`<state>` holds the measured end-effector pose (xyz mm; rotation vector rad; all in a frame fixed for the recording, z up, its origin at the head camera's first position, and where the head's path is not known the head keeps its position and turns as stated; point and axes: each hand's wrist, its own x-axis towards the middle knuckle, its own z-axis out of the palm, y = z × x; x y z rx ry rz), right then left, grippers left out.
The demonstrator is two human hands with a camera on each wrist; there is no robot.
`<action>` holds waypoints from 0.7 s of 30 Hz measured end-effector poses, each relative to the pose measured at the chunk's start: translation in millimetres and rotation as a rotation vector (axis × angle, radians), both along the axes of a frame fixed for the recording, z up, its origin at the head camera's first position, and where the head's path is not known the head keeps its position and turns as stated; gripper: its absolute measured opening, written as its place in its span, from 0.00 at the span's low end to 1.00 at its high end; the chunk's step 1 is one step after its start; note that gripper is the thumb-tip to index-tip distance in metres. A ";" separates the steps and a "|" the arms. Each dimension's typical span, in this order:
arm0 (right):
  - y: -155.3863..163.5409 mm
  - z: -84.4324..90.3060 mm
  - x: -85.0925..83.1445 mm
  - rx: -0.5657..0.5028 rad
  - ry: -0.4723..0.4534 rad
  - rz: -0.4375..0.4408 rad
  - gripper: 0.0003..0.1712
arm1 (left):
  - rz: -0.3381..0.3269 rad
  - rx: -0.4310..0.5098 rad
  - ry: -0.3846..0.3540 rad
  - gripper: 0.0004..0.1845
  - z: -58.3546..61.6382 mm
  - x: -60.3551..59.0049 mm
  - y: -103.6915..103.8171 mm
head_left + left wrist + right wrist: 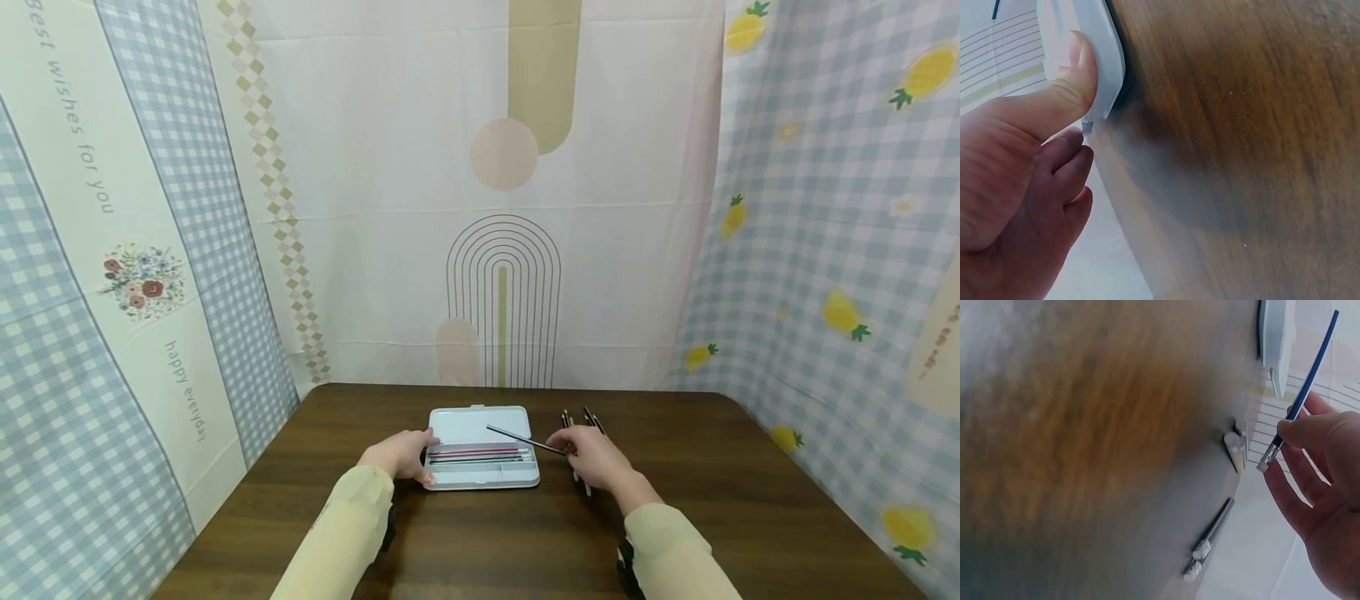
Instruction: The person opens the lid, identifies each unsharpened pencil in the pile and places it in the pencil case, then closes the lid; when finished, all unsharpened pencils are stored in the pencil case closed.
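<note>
A white pencil case (480, 450) lies open in the middle of the brown table (480, 542), with several pencils (480, 455) lying in its tray. My left hand (401, 454) holds the case's left end, the thumb pressed on its white rim (1107, 56). My right hand (592, 457) pinches a dark blue pencil (525, 440) near its eraser end (1267, 462), and the tip points left over the case. Several loose pencils (581, 421) lie on the table beside and under the right hand.
Patterned cloth hangs on the back and both sides of the table. Loose pencils' eraser ends (1200, 553) show on the wood in the right wrist view. Bare wood stretches in front of the case toward me.
</note>
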<state>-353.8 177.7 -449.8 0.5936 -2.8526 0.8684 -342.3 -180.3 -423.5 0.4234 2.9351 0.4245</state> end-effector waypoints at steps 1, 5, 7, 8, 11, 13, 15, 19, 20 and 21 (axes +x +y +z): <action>-0.9 -0.2 0.4 -0.001 -0.002 0.002 0.21 | -0.002 -0.003 0.002 0.40 0.1 0.1 0.3; -6.7 -0.1 0.8 0.008 0.005 0.020 0.20 | -0.006 -0.022 0.011 0.40 1.1 0.1 1.1; -10.2 0.0 -0.4 0.017 0.014 0.035 0.21 | -0.009 -0.026 0.015 0.40 1.2 0.0 0.8; -12.0 0.4 -0.8 0.024 0.017 0.041 0.21 | -0.009 -0.028 0.015 0.40 1.2 0.0 0.5; -16.3 2.0 -2.2 0.044 0.024 0.058 0.21 | -0.015 -0.021 0.014 0.40 0.8 -0.1 0.2; -18.8 3.1 -2.9 0.058 0.031 0.069 0.21 | -0.018 -0.015 0.010 0.40 0.7 0.3 0.1; -21.0 4.6 -3.1 0.065 0.037 0.080 0.21 | -0.019 -0.012 0.006 0.40 0.6 0.8 -0.2; -25.6 5.8 -3.3 0.072 0.039 0.083 0.20 | -0.018 -0.012 0.004 0.41 1.8 0.8 -0.3; -27.0 6.0 -3.3 0.080 0.044 0.085 0.19 | -0.018 -0.014 0.006 0.41 2.1 0.4 -0.3; -28.4 6.1 -3.5 0.088 0.050 0.088 0.19 | -0.019 -0.016 0.009 0.41 2.3 0.0 0.1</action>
